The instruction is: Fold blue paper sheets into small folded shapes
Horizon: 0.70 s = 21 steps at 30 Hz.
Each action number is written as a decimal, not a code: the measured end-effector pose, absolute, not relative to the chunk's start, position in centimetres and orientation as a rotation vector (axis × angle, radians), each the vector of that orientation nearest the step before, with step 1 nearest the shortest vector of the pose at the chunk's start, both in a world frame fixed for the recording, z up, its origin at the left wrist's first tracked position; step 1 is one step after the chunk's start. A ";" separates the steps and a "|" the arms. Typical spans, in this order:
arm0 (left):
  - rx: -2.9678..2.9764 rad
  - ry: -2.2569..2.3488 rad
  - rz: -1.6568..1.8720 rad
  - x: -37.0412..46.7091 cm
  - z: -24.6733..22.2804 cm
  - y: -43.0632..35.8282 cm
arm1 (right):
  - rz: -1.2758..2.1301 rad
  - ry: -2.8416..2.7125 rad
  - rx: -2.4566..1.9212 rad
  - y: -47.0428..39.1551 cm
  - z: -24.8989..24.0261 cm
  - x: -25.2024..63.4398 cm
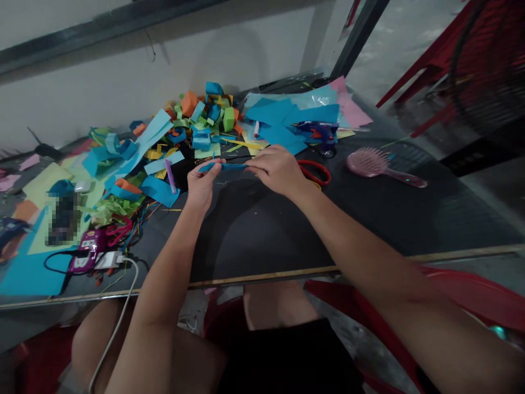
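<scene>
A narrow blue paper strip (233, 166) is stretched between my two hands above the dark table. My left hand (203, 180) pinches its left end, where a bit of blue paper pokes out past the thumb. At the strip's right end, my right hand (275, 167) grips it between thumb and fingers. Scissors with red handles (318, 172) lie just right of my right hand, partly hidden by it. Beyond my hands is a heap of folded paper pieces (200, 117) in blue, orange, green and yellow. A purple pen (170, 176) rests left of my left hand.
Blue paper sheets (279, 117) and a blue glue gun (322, 134) lie at the back right. A pink hairbrush (381, 167) is farther right. On the left are a purple power strip (88, 249) with a white charger (109, 260), its cable hanging over the table edge (262, 276).
</scene>
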<state>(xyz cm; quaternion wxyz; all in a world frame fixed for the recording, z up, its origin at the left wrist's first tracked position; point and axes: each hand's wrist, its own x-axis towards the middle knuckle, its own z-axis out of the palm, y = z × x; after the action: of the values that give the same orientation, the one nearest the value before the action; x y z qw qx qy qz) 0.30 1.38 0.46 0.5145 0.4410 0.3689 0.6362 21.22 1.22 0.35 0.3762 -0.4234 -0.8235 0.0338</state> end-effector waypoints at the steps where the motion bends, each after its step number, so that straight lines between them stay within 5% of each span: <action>1: 1.050 0.865 1.531 0.3 0.5 1.4 | 0.081 -2.113 -1.085 1.2 0.4 21.2; 21: 0.714 0.833 1.636 0.7 1.5 1.1 | 0.227 -2.121 -1.007 0.5 0.9 20.5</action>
<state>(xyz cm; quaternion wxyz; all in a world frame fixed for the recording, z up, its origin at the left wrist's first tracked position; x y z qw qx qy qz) 0.69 1.11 1.49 0.5526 0.3022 0.3525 0.6921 20.46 0.49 0.93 0.3814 -0.3945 -0.8313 0.0890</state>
